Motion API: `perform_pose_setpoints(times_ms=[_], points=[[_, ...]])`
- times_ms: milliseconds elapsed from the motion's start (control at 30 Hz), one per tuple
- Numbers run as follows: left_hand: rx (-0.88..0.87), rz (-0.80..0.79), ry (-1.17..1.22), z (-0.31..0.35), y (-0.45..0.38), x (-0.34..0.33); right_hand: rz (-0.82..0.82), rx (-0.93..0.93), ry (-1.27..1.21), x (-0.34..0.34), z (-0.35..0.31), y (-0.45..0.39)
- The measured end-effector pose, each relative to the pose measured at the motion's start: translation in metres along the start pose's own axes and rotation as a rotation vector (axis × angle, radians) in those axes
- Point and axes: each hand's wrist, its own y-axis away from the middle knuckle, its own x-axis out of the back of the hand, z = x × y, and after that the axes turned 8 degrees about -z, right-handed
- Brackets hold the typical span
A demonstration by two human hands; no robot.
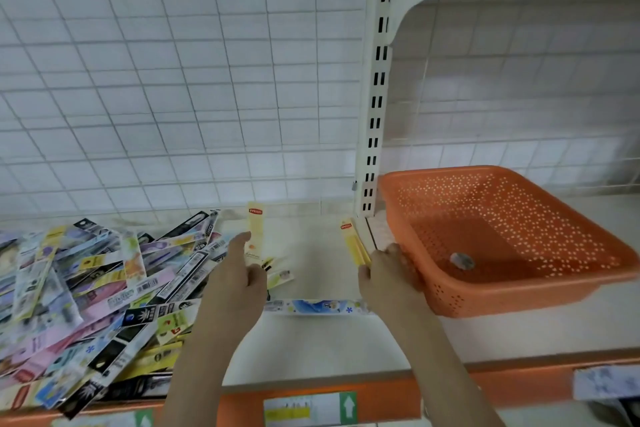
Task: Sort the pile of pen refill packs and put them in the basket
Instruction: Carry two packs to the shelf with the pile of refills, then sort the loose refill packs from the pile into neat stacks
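Both forearms reach forward over the white shelf (311, 340). The left hand (239, 282) pinches a pale yellow refill pack (255, 232), upright beside the pile (86, 295). The right hand (388, 276) grips a narrow yellow pack (351, 243), long axis pointing away, against the orange perforated plastic basket (512, 295).

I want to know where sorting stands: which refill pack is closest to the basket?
The yellow pack held in the right hand, right beside the orange basket. The left hand's pale yellow pack is farther off.

One orange basket (502, 291), one small grey object (461, 260) inside it. Two yellow refill packs held up (255, 229) (352, 243), one blue pack (317, 307) lying apart, one uncounted pile (86, 295). Two hands (239, 284) (388, 274).
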Motion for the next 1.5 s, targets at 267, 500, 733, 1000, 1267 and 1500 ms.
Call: perform_pose_setpoints(times_ms=[267,500,733,1000,1267,1500], points=[[0.037,-0.243,-0.062,0.028,-0.027,-0.04,0.009,0.18,-0.098,-0.007,0.021,0.02],[0.039,-0.469,-0.2,0.059,-0.054,-0.073,0.082,0.324,0.011,-0.007,0.035,0.04],[0.009,-0.479,-0.281,0.06,-0.054,-0.062,0.092,0.33,0.002,-0.004,0.036,0.041],[-0.024,-0.136,-0.193,0.012,-0.021,-0.004,0.191,0.376,-0.05,-0.001,0.017,0.041],[0.032,0.048,-0.236,-0.036,0.016,0.05,-0.092,0.472,-0.018,-0.014,-0.029,0.04],[0.06,0.03,-0.247,-0.062,0.033,0.063,-0.038,0.471,0.107,-0.025,-0.047,0.033]])
